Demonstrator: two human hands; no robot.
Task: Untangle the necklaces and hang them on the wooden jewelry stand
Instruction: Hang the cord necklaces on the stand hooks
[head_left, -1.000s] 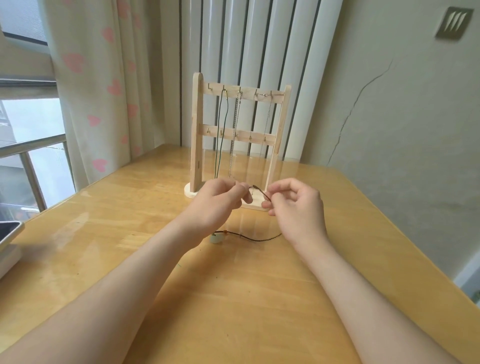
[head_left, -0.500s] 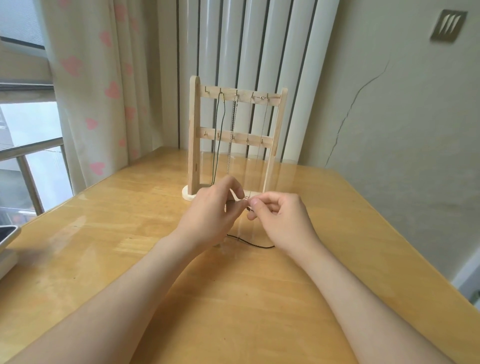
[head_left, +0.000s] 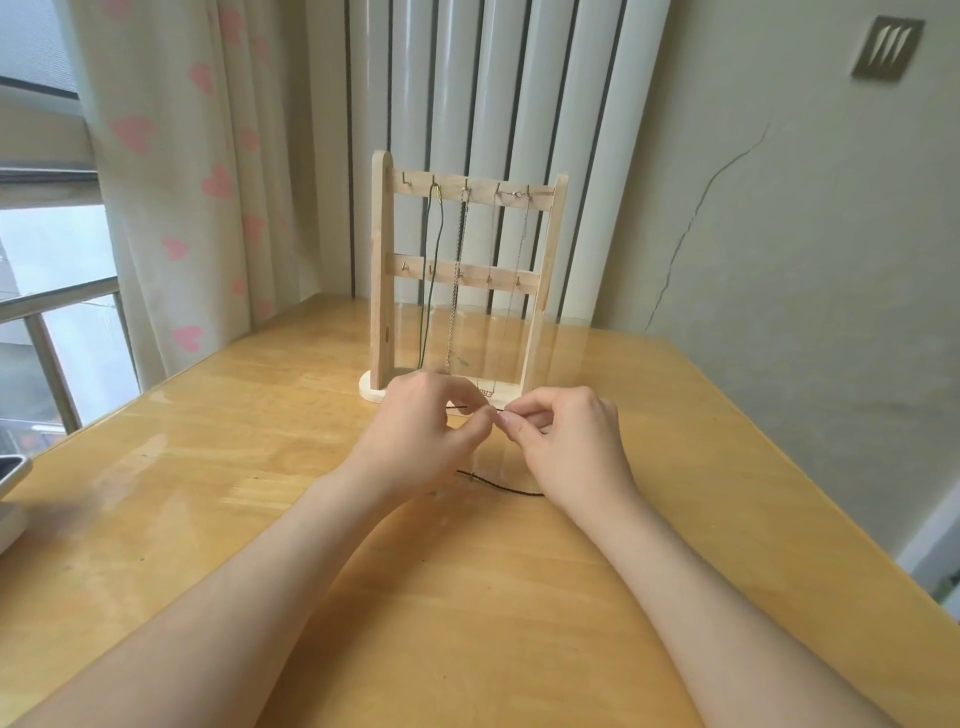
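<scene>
Black cord necklace (head_left: 501, 487): one end pinched between curled fingers (head_left: 480, 415) of left hand (head_left: 426, 431) and right hand (head_left: 566, 447), fingertips meeting above the bench (head_left: 234, 467); slack trails on the bench below. Behind the hands, wooden jewelry stand (head_left: 383, 270), upright; top-rail hooks carry green cord (head_left: 435, 260), silver chain (head_left: 460, 249), fine chain (head_left: 523, 244).

cracked wall (head_left: 779, 234), heart curtain (head_left: 171, 171), daylit window (head_left: 52, 291).

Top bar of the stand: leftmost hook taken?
No, the leftmost hook on the wooden jewelry stand is bare; the dark green cord necklace hangs one hook over.
</scene>
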